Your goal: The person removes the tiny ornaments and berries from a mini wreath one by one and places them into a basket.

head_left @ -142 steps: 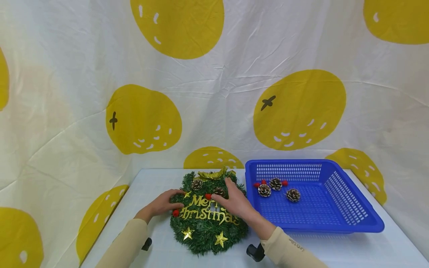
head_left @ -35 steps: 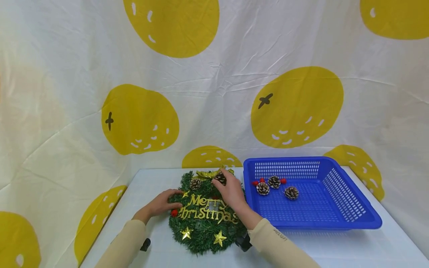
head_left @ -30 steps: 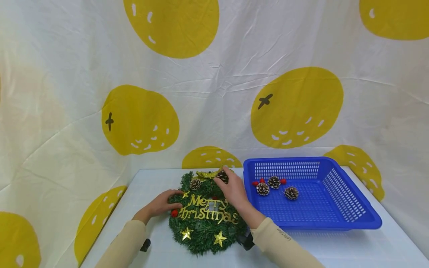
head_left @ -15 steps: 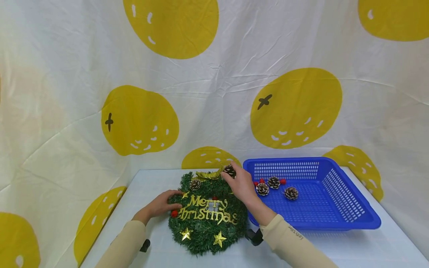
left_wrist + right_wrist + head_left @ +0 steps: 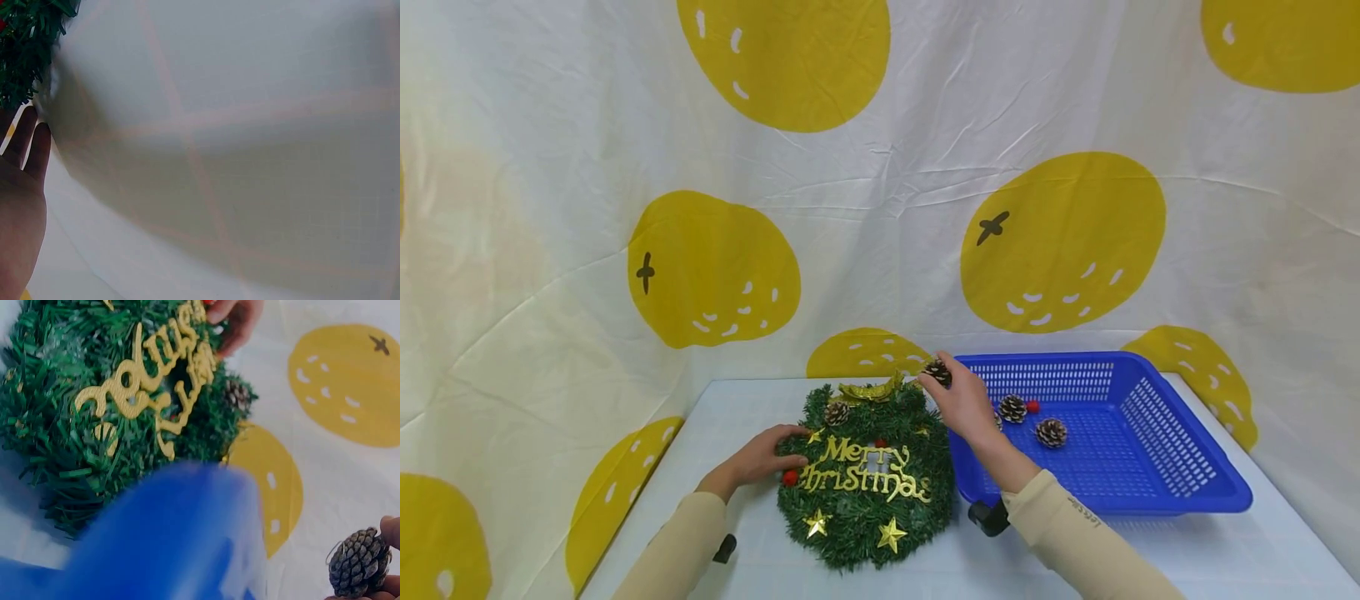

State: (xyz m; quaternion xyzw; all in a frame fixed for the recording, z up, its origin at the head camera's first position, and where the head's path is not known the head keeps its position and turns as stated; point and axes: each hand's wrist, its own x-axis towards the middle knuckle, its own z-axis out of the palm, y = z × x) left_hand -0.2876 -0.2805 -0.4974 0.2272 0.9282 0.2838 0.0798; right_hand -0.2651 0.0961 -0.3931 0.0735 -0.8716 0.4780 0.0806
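A green Christmas wreath (image 5: 852, 537) lies on the table, with gold "Merry Christmas" lettering (image 5: 833, 451), a gold bow (image 5: 867, 392), gold stars, red balls and a pine cone at its upper left. My left hand (image 5: 764, 454) rests at the wreath's left edge, fingers extended against the greenery; part of it also shows in the left wrist view. Between thumb and fingers, my right hand (image 5: 964, 406) pinches a brown pine cone (image 5: 357, 565), held up beside the wreath's upper right and overlapping the basket's left rim in the head view. A small wire loop sticks out from that cone.
The blue plastic basket (image 5: 1150, 500) stands on the right, close beside the wreath. In it are a pine cone (image 5: 1051, 432), another pine cone (image 5: 1012, 408) and a red ball (image 5: 1033, 407); my right hand partly hides more. A lemon-printed curtain (image 5: 880, 250) hangs behind the table.
My right hand has taken the pine cone from the wreath's upper right and carried it up and right, towards the basket's left rim. The left hand has stayed in place.
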